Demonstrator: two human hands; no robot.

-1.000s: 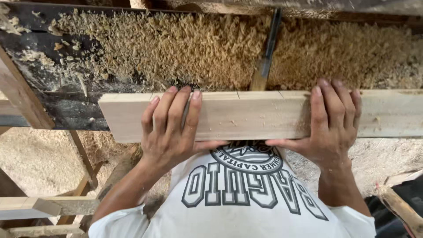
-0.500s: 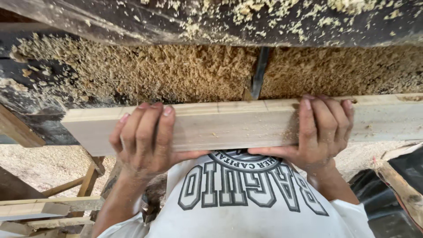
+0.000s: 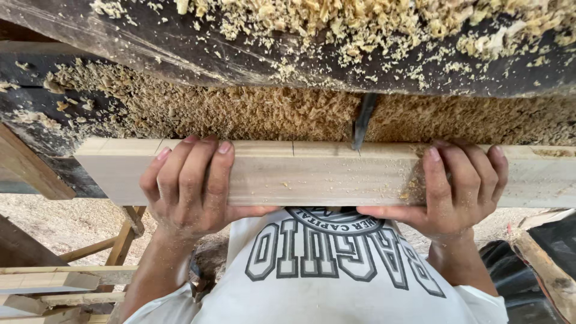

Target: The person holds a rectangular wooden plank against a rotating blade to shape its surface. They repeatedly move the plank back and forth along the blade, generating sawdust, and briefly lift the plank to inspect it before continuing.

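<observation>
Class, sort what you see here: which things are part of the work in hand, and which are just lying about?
In use:
left hand and right hand, both gripping the plank
dark blade meeting the plank's far edge

Lying about:
sawdust heaped on the bench
loose wood strips at lower left

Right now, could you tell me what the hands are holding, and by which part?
Both hands grip one pale wooden plank: the left hand left of its middle, the right hand further right, with fingers draped over its top face and thumbs under the near edge.
</observation>
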